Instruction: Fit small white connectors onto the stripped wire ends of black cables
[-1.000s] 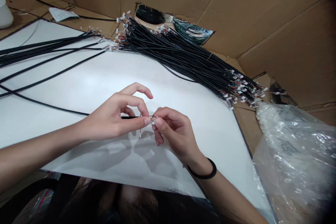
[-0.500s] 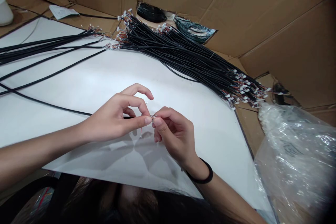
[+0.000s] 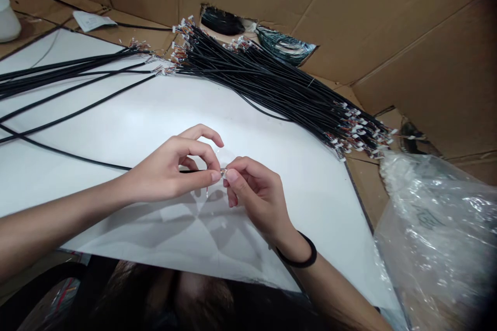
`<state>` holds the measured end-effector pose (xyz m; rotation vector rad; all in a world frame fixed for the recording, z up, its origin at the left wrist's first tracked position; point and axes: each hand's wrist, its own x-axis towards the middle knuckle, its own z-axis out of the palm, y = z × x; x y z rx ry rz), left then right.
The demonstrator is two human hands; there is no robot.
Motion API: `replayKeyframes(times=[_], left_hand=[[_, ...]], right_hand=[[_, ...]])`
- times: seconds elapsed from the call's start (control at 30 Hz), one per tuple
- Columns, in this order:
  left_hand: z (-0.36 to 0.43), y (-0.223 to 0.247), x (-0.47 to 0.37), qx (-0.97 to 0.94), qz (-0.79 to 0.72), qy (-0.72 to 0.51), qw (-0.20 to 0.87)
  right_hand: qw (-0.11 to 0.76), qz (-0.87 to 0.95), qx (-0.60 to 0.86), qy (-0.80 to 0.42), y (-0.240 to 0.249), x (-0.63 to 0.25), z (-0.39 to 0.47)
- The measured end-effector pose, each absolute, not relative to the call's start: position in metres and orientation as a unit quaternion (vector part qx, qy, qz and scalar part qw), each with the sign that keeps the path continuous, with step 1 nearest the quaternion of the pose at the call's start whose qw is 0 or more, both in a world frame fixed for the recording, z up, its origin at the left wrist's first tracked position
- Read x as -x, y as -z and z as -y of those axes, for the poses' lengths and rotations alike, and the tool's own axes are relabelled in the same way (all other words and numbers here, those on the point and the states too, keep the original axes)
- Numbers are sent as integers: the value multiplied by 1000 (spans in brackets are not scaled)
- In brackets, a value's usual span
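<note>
Over the white work surface [image 3: 155,119], my left hand [image 3: 176,168] pinches the end of a black cable [image 3: 77,158] between thumb and forefinger, its other fingers curved and raised. The cable runs off to the left edge. Fine wires stick out at the fingertips, and a thin red one [image 3: 207,191] hangs below them. Just to the right, my right hand [image 3: 256,186], with a black band on its wrist, pinches the small wires or a connector at the cable's end. That tiny part is mostly covered by the fingertips.
A large bundle of black cables [image 3: 264,77] with white connectors lies at the back. More cables [image 3: 66,70] lie at the left. Clear plastic bags [image 3: 435,227] sit at the right. A paper slip [image 3: 92,21] and a white container [image 3: 8,20] are at back left, before cardboard walls [image 3: 349,15].
Both hands stay pinched together and have shifted very slightly left. My right fingertips cover the wire ends a little differently, and the red wire hangs slightly higher.
</note>
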<state>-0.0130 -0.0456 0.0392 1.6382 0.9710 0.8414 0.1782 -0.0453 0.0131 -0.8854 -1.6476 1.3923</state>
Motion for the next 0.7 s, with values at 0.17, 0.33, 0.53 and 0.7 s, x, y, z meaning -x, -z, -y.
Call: replayKeyframes(times=[0.17, 0.33, 0.53, 0.7], left_hand=[[45, -38, 16, -685, -393, -346, 507], [44, -37, 14, -681, -386, -352, 513], [44, -35, 12, -677, -400, -351, 509], [46, -35, 12, -681, -415, -367, 480]], right_hand=[[430, 771, 338, -328, -14, -184, 44], [453, 835, 273, -150, -9, -185, 42], [452, 841, 262, -140, -6, -186, 38], [459, 833, 264, -163, -7, -186, 37]])
